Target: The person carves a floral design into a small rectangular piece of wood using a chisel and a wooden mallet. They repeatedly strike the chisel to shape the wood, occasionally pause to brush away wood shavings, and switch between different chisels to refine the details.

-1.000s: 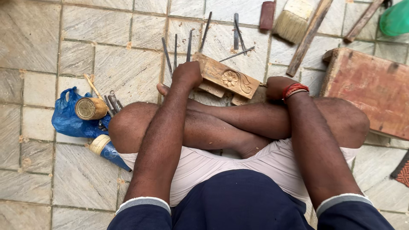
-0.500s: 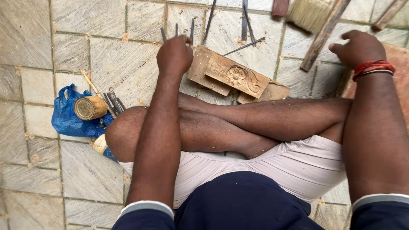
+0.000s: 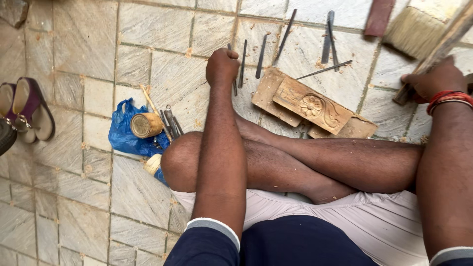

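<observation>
I sit cross-legged on a stone tile floor. My left hand (image 3: 222, 66) is closed around a thin metal chisel (image 3: 233, 86), at the left end of a row of chisels (image 3: 260, 56) lying on the tiles. My right hand (image 3: 433, 81), with a red band at the wrist, grips the lower end of a long wooden stick (image 3: 443, 47) at the far right. Between my hands, just past my shins, lies a carved wooden panel (image 3: 313, 106) with a flower relief, resting on other wood pieces.
A blue plastic bag (image 3: 125, 133) left of my knee carries a short wooden cylinder (image 3: 145, 124) and a few metal tools (image 3: 170, 123). Sandals (image 3: 29, 111) lie at the left edge. A broad brush (image 3: 416, 24) and a dark red block (image 3: 379, 17) lie at the top right.
My left hand left the carved panel and reached forward to the chisels. My right hand swung out to the right and took hold of the wooden stick.
</observation>
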